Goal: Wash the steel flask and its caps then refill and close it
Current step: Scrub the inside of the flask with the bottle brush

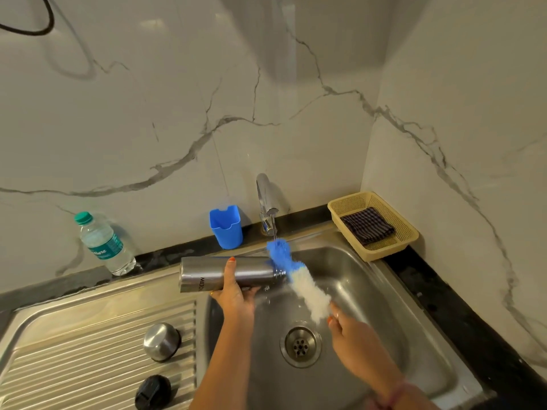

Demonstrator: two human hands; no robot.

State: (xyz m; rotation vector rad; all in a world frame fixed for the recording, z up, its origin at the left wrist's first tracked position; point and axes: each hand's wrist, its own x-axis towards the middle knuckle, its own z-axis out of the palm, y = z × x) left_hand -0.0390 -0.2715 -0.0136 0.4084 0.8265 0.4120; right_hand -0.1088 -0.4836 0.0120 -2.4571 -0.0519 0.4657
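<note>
Steel flask [228, 274], a brushed cylindrical bottle with dark lettering on its side, is held lying on its side above the left part of the stainless steel sink basin [364, 294], its open mouth turned to the right. It is gripped around the middle by the left hand [235, 291], thumb over the top and fingers curled beneath, so the grip is closed around the flask body. A bottle brush with blue and white bristles [299, 279] is held by its lower end in the right hand [352, 332], whose grip is closed on the handle; the blue tip is placed under the thin stream running from the chrome tap [265, 199], just beside the flask mouth. A round drain [300, 346] is seen at the basin floor.

On the ribbed steel draining board [74, 350] to the left, a domed steel cap [161, 341] and a black inner cap [152, 392] are set apart from each other. On the dark counter [444, 297] behind, a clear plastic water bottle with a green lid [105, 244] and a blue plastic holder [226, 226] are stood against the marble-patterned wall [148, 113]. In the corner, a beige perforated basket [405, 232] is placed, with a folded dark checked cloth [367, 224] inside it.
</note>
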